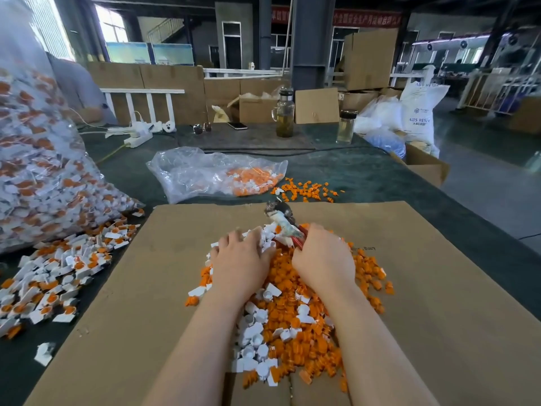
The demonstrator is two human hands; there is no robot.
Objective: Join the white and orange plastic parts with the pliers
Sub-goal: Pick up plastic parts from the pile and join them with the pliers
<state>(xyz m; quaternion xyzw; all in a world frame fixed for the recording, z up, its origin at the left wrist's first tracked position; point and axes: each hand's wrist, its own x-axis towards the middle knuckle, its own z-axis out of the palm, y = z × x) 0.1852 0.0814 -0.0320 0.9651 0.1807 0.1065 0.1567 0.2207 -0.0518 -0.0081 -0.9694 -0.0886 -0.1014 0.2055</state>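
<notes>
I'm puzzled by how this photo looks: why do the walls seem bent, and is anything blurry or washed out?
Head view: the wide-angle lens bows the pillar and the cardboard sheet edges; the window at top left is blown out by daylight; the big bag of parts at left is soft and smeared; the pliers tip is slightly blurred above the right hand; shadows are faint.

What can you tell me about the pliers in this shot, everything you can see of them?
The pliers are a worn metal tool with a dull grey, grimy head and red handles. The right hand grips the handles, hiding most of them. The head points up and away to the left, raised above the pile of white and orange parts on the cardboard sheet. Blur hides whether the jaws are closed.
</notes>
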